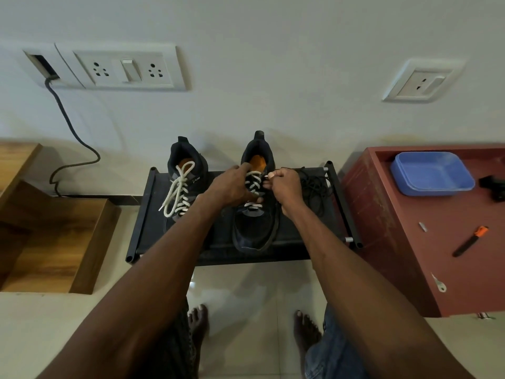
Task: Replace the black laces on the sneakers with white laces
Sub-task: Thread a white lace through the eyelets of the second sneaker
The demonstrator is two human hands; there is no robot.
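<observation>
Two black sneakers stand on a low black rack [341, 203]. The left sneaker [183, 170] carries a white lace [179, 191] threaded through its eyelets, with loose ends hanging to the left. The right sneaker [255, 228] has white lace [253, 184] crossing several eyelets. My left hand [232, 187] grips the right sneaker's upper at its left side, near the tongue. My right hand [284, 187] pinches a white lace tip beside the upper right eyelets. A heap of black laces [314, 187] lies on the rack to the right of that shoe.
A red-brown cabinet [388, 214] at right holds a blue tray [433, 173], an orange-and-black knife [470, 241] and a black object [496, 186]. Wooden steps [54, 236] stand at left. A cable [68, 132] hangs from wall sockets. Bare feet [198, 321] are on the tiled floor.
</observation>
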